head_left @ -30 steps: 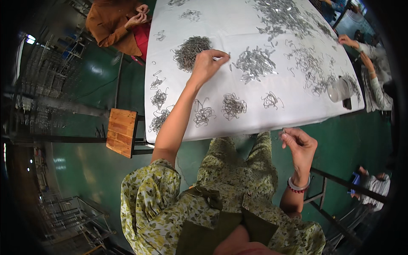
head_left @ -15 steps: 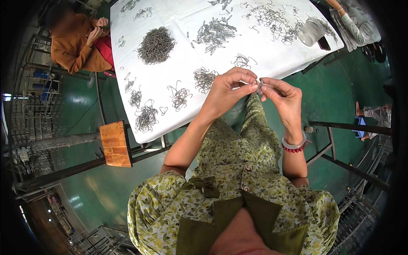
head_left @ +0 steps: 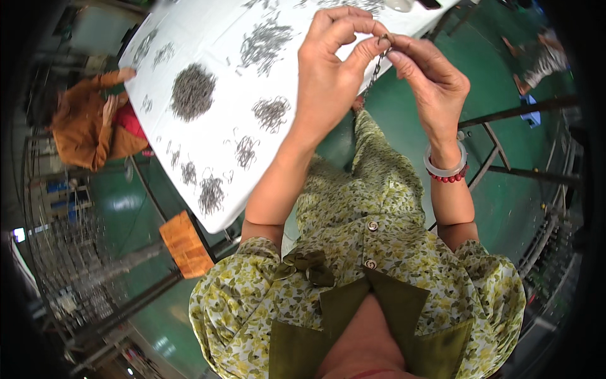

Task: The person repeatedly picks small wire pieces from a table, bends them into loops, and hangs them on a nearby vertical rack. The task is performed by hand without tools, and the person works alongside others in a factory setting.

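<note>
So, dark chain-like strand (head_left: 377,68) hangs btwn both hands, long axis slanting down-left in view from the fingertips. L hand (head_left: 323,82) n R hand (head_left: 434,82) look pinched tight at its top end; can't tell which is nearer tbh.

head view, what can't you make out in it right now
In the head view:
- strand: its top end, hidden by the pinching fingertips of the left hand and right hand
- tub: its upper part, cut off by the top edge
- table: its far end, cut off by the top edge
- dark pile: single pieces, too small and blurred to count
</note>
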Motion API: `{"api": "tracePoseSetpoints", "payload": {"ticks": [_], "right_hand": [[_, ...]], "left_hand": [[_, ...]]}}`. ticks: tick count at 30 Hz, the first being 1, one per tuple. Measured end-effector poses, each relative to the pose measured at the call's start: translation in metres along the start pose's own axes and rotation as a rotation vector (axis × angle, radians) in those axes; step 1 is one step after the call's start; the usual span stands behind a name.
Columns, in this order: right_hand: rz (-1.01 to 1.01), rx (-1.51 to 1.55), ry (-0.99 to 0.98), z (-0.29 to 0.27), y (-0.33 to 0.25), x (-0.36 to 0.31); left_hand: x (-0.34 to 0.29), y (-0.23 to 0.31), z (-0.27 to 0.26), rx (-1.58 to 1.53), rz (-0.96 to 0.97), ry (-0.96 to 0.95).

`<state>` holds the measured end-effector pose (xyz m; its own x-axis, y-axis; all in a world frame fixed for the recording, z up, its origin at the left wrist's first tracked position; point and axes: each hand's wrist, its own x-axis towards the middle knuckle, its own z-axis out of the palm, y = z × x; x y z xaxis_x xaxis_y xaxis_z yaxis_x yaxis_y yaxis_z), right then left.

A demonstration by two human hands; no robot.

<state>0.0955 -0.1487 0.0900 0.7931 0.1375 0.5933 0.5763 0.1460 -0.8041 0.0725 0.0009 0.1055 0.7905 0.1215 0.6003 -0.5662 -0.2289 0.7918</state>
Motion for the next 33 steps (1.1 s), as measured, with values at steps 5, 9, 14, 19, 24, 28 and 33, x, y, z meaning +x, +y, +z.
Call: {"api": "tracePoseSetpoints", "payload": {"ticks": [5,9,14,19,24,28,33], "right_hand": [[-0.089,-0.023,0.011,-0.042,-0.048,0.03],[-0.097,0.153,-0.09,-0.056,-0.067,0.05],[-0.184,0.27,0.001,-0.094,-0.112,0.034],[-0.293,0.213,0.118,-0.13,-0.152,0.007],[-0.405,-0.11,0.273,-0.172,-0.199,-0.019],[-0.326,-0.297,0.45,-0.195,-0.248,-0.038],[-0.379,-0.539,0.661,-0.23,-0.294,-0.053]], "left_hand": [[0.054,0.037,0.016,-0.24,-0.023,-0.291],[0.069,0.065,0.028,-0.416,-0.096,-0.291],[0.074,0.084,0.076,-0.812,-0.082,-0.51],[0.056,0.057,0.107,-0.724,-0.209,-0.608],[0.007,-0.084,0.119,-0.267,-0.493,-0.954],[-0.034,-0.173,0.098,0.021,-0.749,-1.1],[-0.056,-0.252,0.058,0.18,-0.7,-1.045]]}}
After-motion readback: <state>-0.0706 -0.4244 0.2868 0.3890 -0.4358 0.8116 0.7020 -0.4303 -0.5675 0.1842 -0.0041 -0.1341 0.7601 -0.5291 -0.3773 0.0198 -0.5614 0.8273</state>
